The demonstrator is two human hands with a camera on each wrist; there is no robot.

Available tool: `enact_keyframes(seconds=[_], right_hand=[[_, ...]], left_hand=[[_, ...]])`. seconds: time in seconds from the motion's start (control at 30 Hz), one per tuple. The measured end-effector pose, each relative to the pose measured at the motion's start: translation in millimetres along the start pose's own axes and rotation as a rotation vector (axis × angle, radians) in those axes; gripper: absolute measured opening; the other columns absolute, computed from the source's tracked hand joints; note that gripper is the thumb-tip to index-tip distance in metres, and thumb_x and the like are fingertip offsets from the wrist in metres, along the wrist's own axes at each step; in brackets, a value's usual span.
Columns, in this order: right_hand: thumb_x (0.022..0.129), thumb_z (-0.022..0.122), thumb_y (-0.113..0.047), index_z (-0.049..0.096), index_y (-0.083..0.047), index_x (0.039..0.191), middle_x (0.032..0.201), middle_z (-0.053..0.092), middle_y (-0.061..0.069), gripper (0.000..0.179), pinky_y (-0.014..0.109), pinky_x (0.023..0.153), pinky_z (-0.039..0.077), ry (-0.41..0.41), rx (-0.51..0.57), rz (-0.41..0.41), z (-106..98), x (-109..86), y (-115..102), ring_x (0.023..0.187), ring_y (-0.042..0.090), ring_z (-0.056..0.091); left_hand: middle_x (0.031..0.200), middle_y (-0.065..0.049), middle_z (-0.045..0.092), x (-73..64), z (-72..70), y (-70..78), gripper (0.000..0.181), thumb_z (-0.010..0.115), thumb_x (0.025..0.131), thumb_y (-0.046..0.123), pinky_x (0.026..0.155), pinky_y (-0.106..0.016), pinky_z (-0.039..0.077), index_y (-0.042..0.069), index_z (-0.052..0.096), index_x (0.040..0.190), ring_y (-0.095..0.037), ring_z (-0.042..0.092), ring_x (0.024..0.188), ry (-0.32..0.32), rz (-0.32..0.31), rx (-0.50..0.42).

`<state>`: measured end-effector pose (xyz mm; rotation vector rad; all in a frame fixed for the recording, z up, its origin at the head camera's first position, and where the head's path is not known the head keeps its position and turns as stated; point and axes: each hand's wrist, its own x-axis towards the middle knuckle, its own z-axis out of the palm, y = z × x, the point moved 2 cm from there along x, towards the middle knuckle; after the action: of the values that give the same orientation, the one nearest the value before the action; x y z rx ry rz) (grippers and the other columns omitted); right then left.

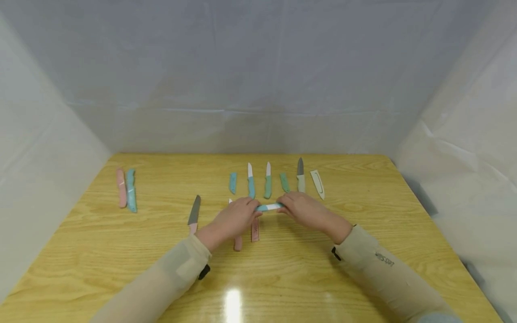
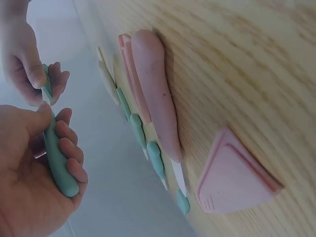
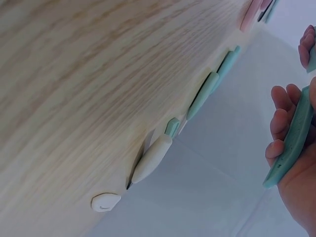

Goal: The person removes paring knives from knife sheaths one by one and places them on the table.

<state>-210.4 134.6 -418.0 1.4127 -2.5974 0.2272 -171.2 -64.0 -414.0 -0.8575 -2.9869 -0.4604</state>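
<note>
Both hands hold a small blue knife level above the table, its white blade (image 1: 273,207) showing between them in the head view. My left hand (image 1: 239,216) curls its fingers round the rounded knife handle (image 2: 58,158). At the other end, my right hand (image 1: 304,210) grips the slim blue sheath (image 3: 294,140), which covers the blade's tip end. Beneath the left hand lie a pink knife (image 1: 238,243) with a white blade and its narrow pink sheath (image 1: 255,229). A wide pink sheath (image 2: 237,177) rests nearby, hidden by the left arm in the head view.
Behind the hands lie a blue sheath (image 1: 233,183), blue knife (image 1: 251,181), green knife (image 1: 268,181), green sheath (image 1: 284,182), cream knife (image 1: 300,177) and cream sheath (image 1: 317,184). A grey-bladed pink knife (image 1: 194,211) lies left; sheathed pink (image 1: 122,188) and blue (image 1: 131,190) knives lie farther left.
</note>
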Motion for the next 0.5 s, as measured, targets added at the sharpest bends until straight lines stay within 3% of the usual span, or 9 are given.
enact_keyframes(seconds=[0.5], right_hand=[[0.094, 0.063, -0.019, 0.063, -0.003, 0.108, 0.092, 0.066, 0.006, 0.022, 0.029, 0.071, 0.053, 0.015, 0.008, 0.007, -5.7, -5.3, 2.4, 0.080, 0.017, 0.063]], left_hand=[[0.093, -0.003, 0.061, 0.6, -0.7, 0.1, 0.025, 0.051, 0.101, 0.023, 0.072, -0.029, 0.052, 0.004, 0.061, 0.113, -0.016, 0.058, 0.083, 0.012, 0.001, 0.014]])
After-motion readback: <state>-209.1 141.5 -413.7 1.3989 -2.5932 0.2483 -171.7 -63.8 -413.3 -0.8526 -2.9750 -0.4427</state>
